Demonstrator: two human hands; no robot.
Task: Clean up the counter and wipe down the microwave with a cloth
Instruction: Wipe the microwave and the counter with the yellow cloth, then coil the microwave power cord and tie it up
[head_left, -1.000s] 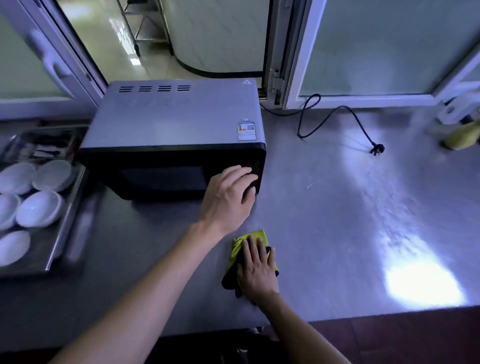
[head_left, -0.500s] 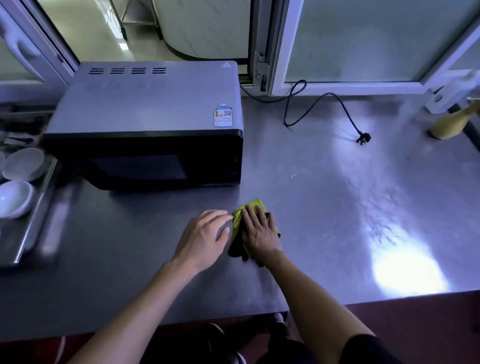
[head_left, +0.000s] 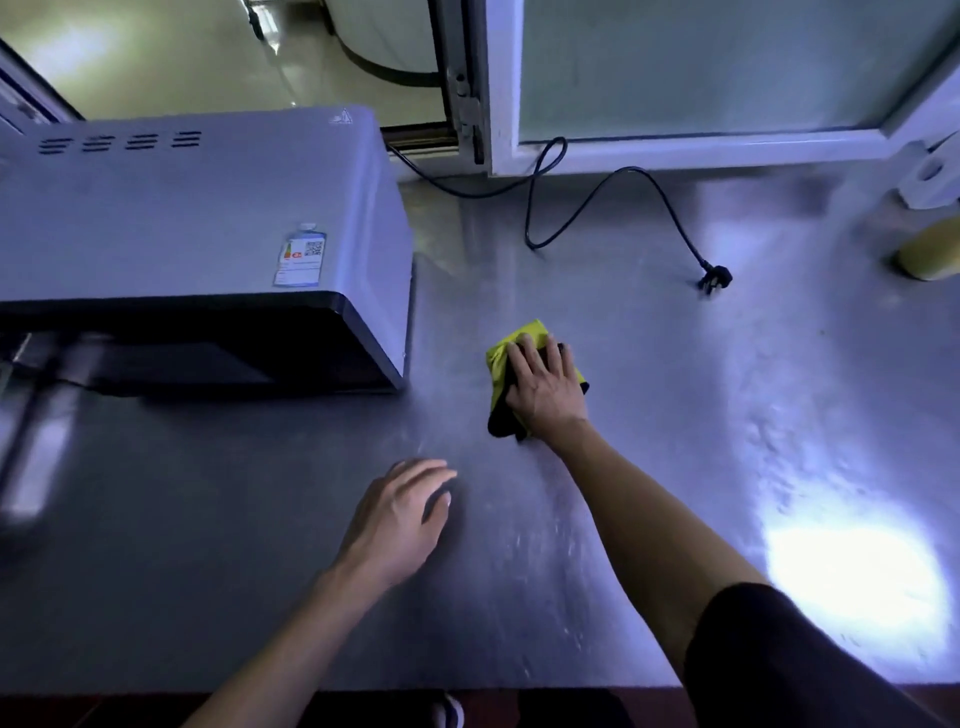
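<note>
The folded yellow-green cloth with a dark underside (head_left: 524, 358) lies on the brushed steel table (head_left: 675, 415) in the middle of the frame, pinned flat under the right hand (head_left: 545, 389). That hand's grip is spread: fingers (head_left: 527, 358) splayed and laid over the cloth, palm pressing down, not pinching or bunching it. The cloth's long axis runs roughly from lower left to upper right, in line with the forearm.

The grey box-shaped microwave with a black glass door (head_left: 197, 228) sits in the upper left of the frame, and its near right corner lies to the left of the cloth and slightly above it in the frame, near but apart, with bare table between. The right hand, carrying the cloth, is the nearer of the two to that corner. The left hand (head_left: 400, 525) is lower in the frame, loosely open with curled fingers, holding nothing; whether it touches the table I cannot tell.

The table wipe looks to be in hand; reaching the microwave would call for sliding or lifting the cloth leftward. The black power cord with its loose plug (head_left: 714, 275) lies unplugged at upper right, well clear of the cloth.
</note>
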